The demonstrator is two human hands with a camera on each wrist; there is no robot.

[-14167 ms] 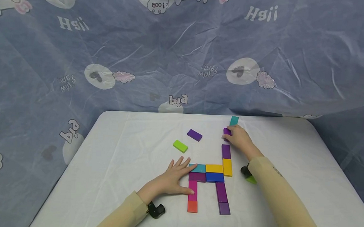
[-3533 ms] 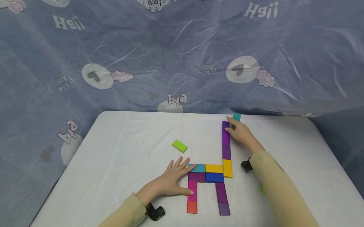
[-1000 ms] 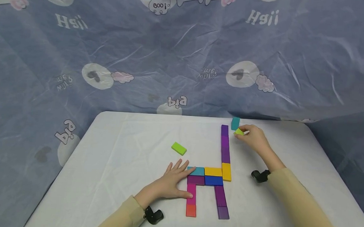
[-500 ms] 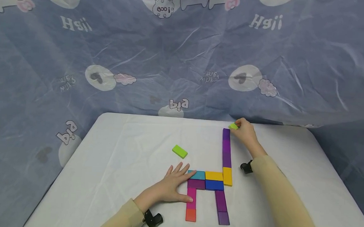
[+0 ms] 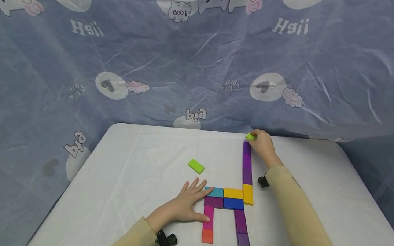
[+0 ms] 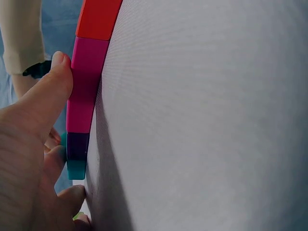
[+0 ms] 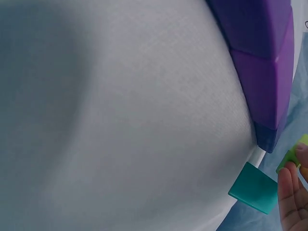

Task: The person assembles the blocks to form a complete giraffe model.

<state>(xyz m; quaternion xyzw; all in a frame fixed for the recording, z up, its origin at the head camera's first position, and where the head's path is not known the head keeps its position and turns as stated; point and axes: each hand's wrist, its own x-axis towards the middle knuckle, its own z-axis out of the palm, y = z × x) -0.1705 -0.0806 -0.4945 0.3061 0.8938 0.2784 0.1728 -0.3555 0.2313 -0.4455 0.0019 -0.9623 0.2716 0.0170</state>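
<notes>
My right hand (image 5: pixel 263 147) pinches a lime green block (image 5: pixel 250 136) between thumb and fingertips at the far end of a column of purple blocks (image 5: pixel 247 162). Beside these fingers, a teal block (image 7: pixel 254 188) juts past the table edge in the right wrist view; in the head view the hand hides it. With fingers spread, my left hand (image 5: pixel 185 204) rests at the laid-out figure's left side. Its index fingertip touches another teal block (image 5: pixel 216 192), and its thumb lies on the pink block (image 6: pixel 86 86). An orange-red block (image 5: pixel 207 236) adjoins the pink one.
A second lime green block (image 5: pixel 196 166) lies loose left of the column. Yellow (image 5: pixel 233 193), blue (image 5: pixel 234 203) and purple (image 5: pixel 240 221) blocks form the rest of the figure on the white-covered table (image 5: pixel 142 164). A patterned blue curtain (image 5: pixel 173 63) hangs behind the far edge.
Another purple block has joined the column. My right hand has picked up the lime green block from the right and carried it left to the column's far end. The left hand stays put.
</notes>
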